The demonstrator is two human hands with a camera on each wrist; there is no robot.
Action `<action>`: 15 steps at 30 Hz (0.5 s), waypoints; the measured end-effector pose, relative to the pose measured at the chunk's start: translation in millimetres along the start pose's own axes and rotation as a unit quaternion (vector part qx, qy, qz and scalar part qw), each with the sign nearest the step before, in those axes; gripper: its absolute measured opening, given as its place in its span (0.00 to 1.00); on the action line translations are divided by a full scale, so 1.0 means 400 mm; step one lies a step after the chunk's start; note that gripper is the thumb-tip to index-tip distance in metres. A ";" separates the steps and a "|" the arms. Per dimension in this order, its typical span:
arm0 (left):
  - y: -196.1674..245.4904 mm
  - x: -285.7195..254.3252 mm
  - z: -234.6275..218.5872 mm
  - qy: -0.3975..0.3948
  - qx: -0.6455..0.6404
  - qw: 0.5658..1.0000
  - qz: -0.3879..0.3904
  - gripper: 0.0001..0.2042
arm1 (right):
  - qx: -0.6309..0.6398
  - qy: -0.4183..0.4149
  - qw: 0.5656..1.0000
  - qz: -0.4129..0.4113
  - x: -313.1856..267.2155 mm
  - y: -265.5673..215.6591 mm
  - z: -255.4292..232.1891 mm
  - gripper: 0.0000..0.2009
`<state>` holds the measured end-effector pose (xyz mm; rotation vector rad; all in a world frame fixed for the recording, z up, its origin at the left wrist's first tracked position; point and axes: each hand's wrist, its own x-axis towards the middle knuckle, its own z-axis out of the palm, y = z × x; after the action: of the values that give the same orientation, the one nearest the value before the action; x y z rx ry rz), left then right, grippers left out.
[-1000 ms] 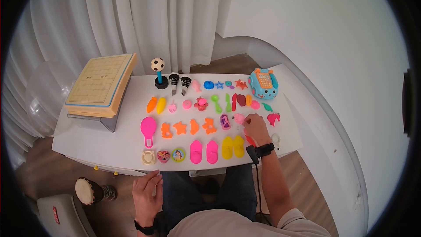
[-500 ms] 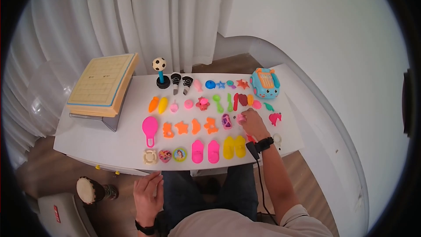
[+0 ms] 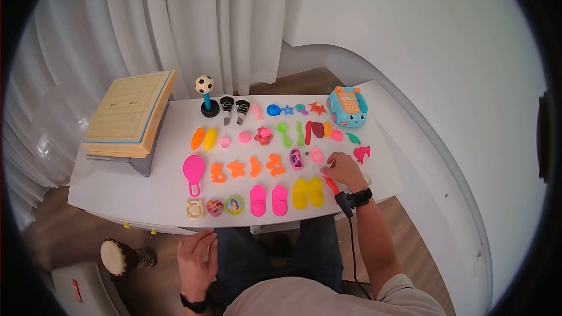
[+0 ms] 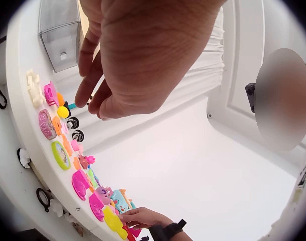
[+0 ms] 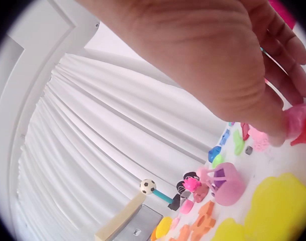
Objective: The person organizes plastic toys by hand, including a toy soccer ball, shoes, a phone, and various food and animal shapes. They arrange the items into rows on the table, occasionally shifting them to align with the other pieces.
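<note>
My right hand is low over the right part of the table, thumb and fingertips pinching a small translucent pink piece whose kind I cannot tell. Close by lies a red toy, partly hidden by the hand and wrist camera. A pale pink toy lies just beyond the fingertips, with a purple basket-like toy to its left. Yellow toy slippers are nearer the front edge. My left hand hangs relaxed before the table's front edge, fingers loosely bent and holding nothing.
Rows of small toys cover the white table. A toy telephone stands at the back right, a soccer ball on a stand at the back. A boxed board is at left, a drum on the floor.
The right hand has moved back from beside the pale pink toy toward the red toy, uncovering the pale pink toy. The left hand has stayed where it was. The head view has shifted slightly.
</note>
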<state>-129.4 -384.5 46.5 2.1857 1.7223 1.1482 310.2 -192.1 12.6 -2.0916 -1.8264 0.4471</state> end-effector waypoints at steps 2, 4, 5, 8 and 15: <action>0.006 0.007 0.001 0.001 -0.006 1.000 0.007 0.09 | 0.003 -0.012 1.000 0.002 0.010 0.019 0.027 0.18; 0.010 0.012 -0.004 0.003 -0.004 1.000 0.007 0.09 | 0.024 0.044 0.999 -0.011 0.031 0.055 0.055 0.16; 0.009 0.014 -0.006 0.004 -0.002 1.000 0.007 0.09 | 0.025 0.043 0.999 -0.013 0.044 0.065 0.054 0.16; 0.003 0.010 -0.011 0.010 0.003 1.000 0.005 0.09 | 0.052 0.139 0.989 -0.018 0.081 0.074 0.037 0.11; -0.010 -0.002 -0.009 0.008 0.009 1.000 -0.001 0.09 | -0.084 0.167 0.982 -0.032 0.126 0.076 0.071 0.10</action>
<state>-134.6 -385.2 46.5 2.1900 1.7483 1.1576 331.3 -145.0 -27.5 -2.0555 -1.7734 -0.0754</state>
